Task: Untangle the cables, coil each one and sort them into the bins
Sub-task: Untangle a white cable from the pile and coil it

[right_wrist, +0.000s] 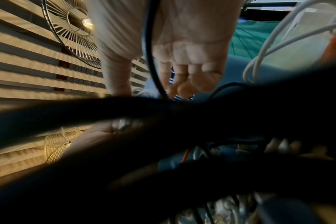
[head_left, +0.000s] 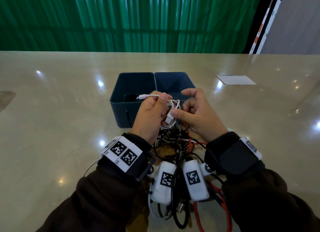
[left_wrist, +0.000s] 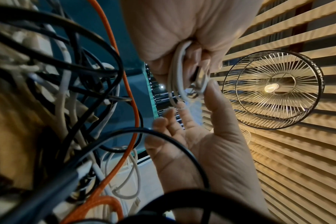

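Observation:
My left hand grips a small coil of white cable above the bins; its small connector sticks out to the left. In the left wrist view the coil loops out of the left hand. My right hand is beside it, fingers loose, with the thumb touching the cable at its USB plug. Two dark blue bins stand side by side just behind the hands. A tangle of black, white and red cables lies under my wrists.
A dark object lies inside the left bin, partly hidden. A white sheet of paper rests at the back right of the glossy beige table. A green curtain hangs behind the table's far edge. Black cables blur most of the right wrist view.

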### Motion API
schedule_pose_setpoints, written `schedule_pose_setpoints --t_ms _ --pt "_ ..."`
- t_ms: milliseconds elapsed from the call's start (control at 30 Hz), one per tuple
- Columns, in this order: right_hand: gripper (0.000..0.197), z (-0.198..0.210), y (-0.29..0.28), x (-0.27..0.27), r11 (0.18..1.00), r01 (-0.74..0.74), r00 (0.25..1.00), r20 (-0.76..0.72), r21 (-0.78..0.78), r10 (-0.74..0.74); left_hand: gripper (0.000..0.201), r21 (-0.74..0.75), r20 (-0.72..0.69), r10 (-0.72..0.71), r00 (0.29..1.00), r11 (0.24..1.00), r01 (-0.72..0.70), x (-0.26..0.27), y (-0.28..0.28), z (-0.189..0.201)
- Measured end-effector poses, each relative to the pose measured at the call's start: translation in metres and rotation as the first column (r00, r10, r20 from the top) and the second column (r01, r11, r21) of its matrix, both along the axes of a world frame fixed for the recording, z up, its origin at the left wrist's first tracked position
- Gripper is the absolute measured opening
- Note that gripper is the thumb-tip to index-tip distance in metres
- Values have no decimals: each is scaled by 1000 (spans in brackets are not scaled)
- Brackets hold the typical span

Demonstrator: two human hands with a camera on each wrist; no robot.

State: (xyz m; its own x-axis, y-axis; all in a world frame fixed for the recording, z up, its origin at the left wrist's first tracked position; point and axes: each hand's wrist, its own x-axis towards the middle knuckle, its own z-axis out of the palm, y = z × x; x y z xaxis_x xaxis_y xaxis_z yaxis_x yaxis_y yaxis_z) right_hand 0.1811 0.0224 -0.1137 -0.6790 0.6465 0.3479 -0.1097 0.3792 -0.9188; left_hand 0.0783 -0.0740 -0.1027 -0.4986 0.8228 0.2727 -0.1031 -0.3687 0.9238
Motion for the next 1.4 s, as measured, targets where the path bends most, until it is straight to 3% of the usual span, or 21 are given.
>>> schedule_pose_setpoints --t_ms 133,267,367,500,667,1000,1167,1300,1400 --pt "27 -4 -2 -1 987 -120 990 67 -102 127 22 39 -30 -3 1000 999 4 0 2 -2" --pt "36 -3 -3 -3 991 -114 994 -17 -72 113 19 13 -91 16 996 1000 -15 -1 3 -3" --pt "21 -3 -2 -2 996 -83 996 -30 -46 82 20 -4 -106 23 994 1000 -23 -1 5 -6" --pt "10 -3 -4 -1 972 -171 976 -165 -163 145 21 -32 -107 -3 994 999 0 -3 8 -9" --pt "19 -4 -4 -2 971 -181 971 -187 -155 151 16 -28 -122 2 992 1000 -6 -5 7 -10" --pt "24 -1 -5 -1 990 -141 986 -91 -28 138 5 -52 -179 -72 981 997 64 -6 7 -12" --pt "22 -1 -5 -1 995 -75 997 25 66 74 22 -110 -163 -99 982 991 81 -8 9 -15" --pt "30 -4 -4 -1 971 -161 987 -21 -176 159 17 -132 -180 -66 981 990 42 -13 9 -14" --pt "19 -3 -6 0 919 -230 973 -64 -320 222 6 -119 -220 -1 975 993 -26 -14 8 -15"
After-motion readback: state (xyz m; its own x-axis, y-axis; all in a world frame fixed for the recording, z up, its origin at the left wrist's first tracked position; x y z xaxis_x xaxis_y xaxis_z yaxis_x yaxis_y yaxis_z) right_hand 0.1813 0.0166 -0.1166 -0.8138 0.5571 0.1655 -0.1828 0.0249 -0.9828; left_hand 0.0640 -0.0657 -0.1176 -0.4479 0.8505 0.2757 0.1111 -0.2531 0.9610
